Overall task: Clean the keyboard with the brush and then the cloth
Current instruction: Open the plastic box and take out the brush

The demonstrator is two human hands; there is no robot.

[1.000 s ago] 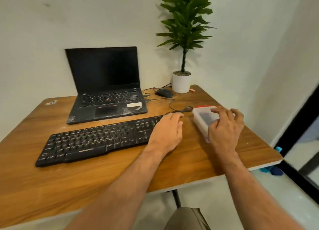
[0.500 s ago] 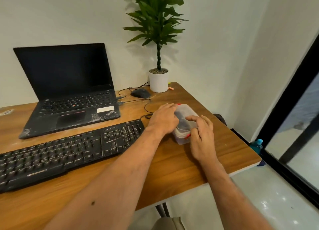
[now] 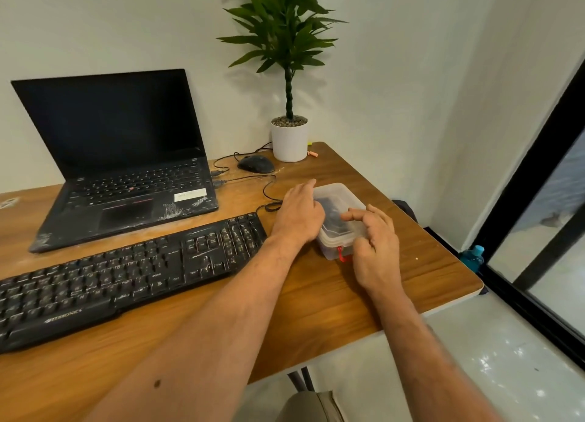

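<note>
I see both hands, left hand (image 3: 297, 214) and right hand (image 3: 375, 247), fingers curled, gripping the lidded plastic box (image 3: 340, 200) beside the keyboard (image 3: 126, 273) on the worktop (image 3: 316, 311).

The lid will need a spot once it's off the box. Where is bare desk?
Bare wood lies between the plastic box and the desk's right edge, and in front of the keyboard along the near edge. Crowded: behind the box, where cable, mouse and plant pot sit.
</note>
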